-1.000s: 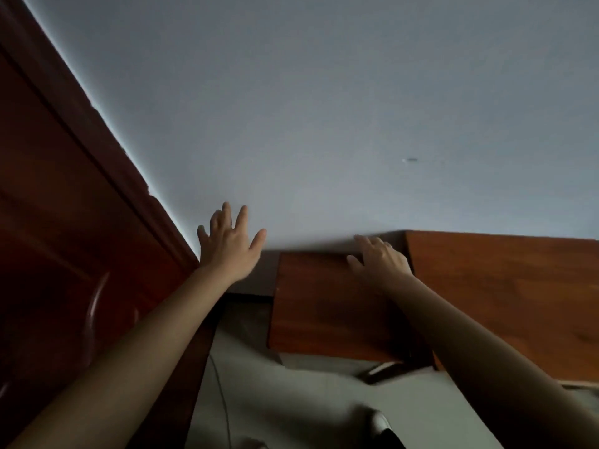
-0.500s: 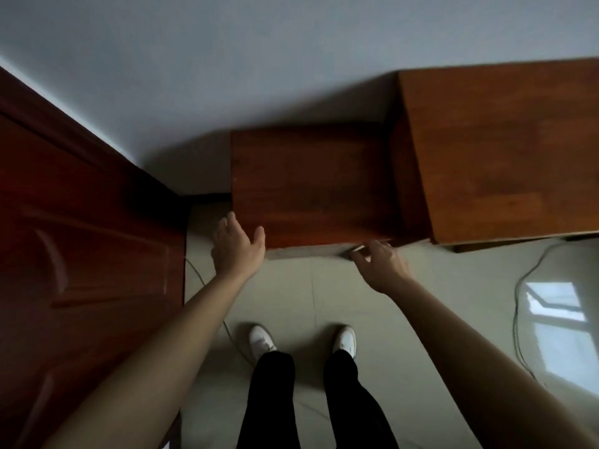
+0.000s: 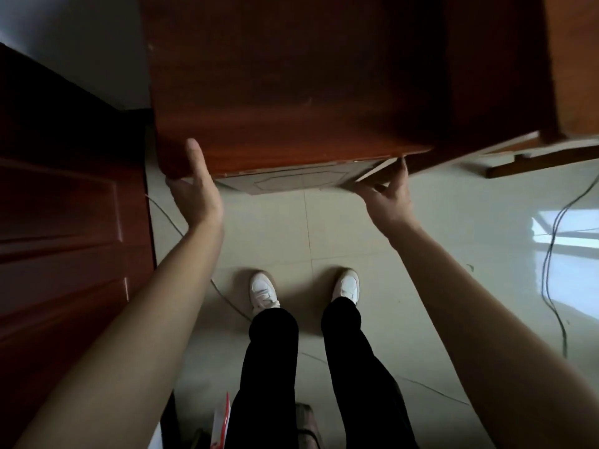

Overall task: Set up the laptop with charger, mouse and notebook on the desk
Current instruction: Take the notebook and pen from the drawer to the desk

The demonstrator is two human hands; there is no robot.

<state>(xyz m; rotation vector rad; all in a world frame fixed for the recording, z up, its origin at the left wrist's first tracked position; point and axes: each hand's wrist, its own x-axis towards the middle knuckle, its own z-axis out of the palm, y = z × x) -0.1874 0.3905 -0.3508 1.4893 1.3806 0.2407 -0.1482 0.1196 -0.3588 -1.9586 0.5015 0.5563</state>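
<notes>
The tabletop (image 3: 291, 92), dark red-brown wood, fills the upper middle of the view, straight ahead of the person and above their feet. Its front edge runs between the two hands.

The left hand (image 3: 194, 186) is at the front left corner. Its thumb lies straight on the top surface and its palm sits against the corner. The fingers are hidden below the wood, so I cannot tell whether they grip.

The right hand (image 3: 385, 196) is under the front right end. One digit reaches up to the edge, and the others are bent toward the right side of a pale panel (image 3: 291, 179) below the top. Whether they have hold of it I cannot tell.

A second, lighter wood surface (image 3: 577, 59) stands just right of the tabletop. A dark wooden door (image 3: 64, 222) is on the left, with grey wall (image 3: 81, 43) behind.

White shoes (image 3: 263, 291) and black trousers (image 3: 272, 367) stand on the glossy tiled floor (image 3: 453, 254). A black cable (image 3: 551, 254) trails over the floor at right. A red and white thing (image 3: 222, 422) shows at the bottom edge.
</notes>
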